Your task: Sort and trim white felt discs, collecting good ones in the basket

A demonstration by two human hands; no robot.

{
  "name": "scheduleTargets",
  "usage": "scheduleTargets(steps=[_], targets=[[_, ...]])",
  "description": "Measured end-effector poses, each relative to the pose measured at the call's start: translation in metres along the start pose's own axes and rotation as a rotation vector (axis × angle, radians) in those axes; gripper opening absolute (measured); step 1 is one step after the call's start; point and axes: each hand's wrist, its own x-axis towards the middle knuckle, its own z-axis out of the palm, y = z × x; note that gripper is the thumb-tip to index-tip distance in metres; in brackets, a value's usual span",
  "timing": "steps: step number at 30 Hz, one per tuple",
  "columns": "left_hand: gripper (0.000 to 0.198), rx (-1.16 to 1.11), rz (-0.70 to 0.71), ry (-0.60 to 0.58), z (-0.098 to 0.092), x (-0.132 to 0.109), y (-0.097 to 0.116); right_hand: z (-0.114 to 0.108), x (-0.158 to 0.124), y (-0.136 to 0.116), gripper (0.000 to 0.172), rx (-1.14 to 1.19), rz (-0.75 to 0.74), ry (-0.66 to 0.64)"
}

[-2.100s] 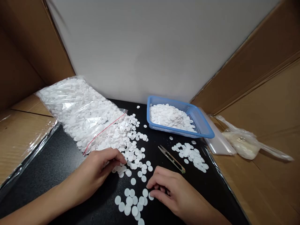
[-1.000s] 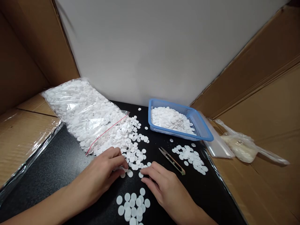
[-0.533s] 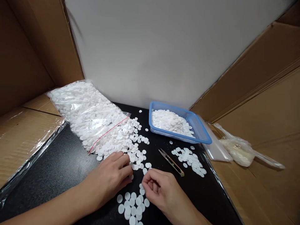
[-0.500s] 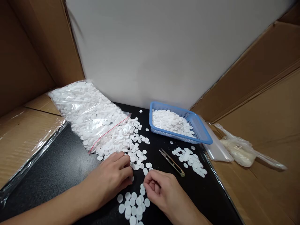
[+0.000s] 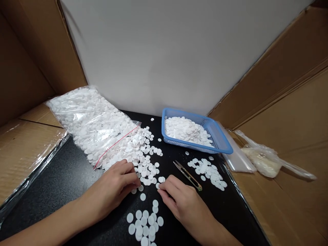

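Note:
Small round white discs lie scattered on the black tabletop [image 5: 64, 171]. My left hand [image 5: 118, 182] is closed with its fingers curled at the near edge of the spilled discs; a white disc [image 5: 140, 188] shows at its fingertips. Whatever lies between those fingers is hidden. My right hand [image 5: 183, 200] holds thumb and index finger close together at the edge of another white disc [image 5: 158, 185]. A loose group of discs [image 5: 145, 222] rests flat between my forearms. Up left, a clear zip bag [image 5: 89, 119] with a red strip spills discs from its mouth.
A blue plastic basket [image 5: 222, 140] partly filled with discs stands at the back. Thread snips [image 5: 188, 175] lie right of centre beside a smaller pile of discs [image 5: 210, 175]. Flat clear bags [image 5: 238, 159] and a knotted plastic bag [image 5: 263, 162] rest on cardboard at right.
My left hand has drawn back leftward, uncovering discs near its fingertips. My right hand has moved slightly up, and its curled fingers have straightened toward a disc. The view has shifted a little.

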Motion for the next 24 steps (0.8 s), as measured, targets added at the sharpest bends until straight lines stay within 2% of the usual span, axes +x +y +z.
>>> scheduleTargets(steps=[3, 7, 9, 13, 20, 24], targets=[[0.019, 0.021, -0.005, 0.0, 0.002, -0.001, 0.001, -0.007, -0.001, -0.001, 0.017, 0.064, -0.024, -0.089], [0.018, 0.051, 0.029, -0.044, 0.007, -0.002, 0.005, -0.024, -0.002, -0.001, 0.017, 0.272, 0.077, -0.251], [0.019, 0.07, 0.051, -0.069, 0.009, -0.003, 0.006, -0.029, -0.001, 0.0, 0.016, 0.322, 0.113, -0.277], [0.023, 0.046, 0.055, -0.086, 0.009, -0.003, 0.006, -0.026, 0.0, 0.001, 0.014, 0.28, 0.151, -0.257], [0.023, -0.081, 0.069, -0.216, 0.002, -0.002, 0.007, -0.006, -0.006, -0.009, 0.007, 0.125, -0.03, -0.217], [0.021, -0.058, 0.022, -0.121, 0.001, -0.002, 0.007, -0.005, -0.008, -0.004, 0.019, 0.146, 0.007, -0.075]])
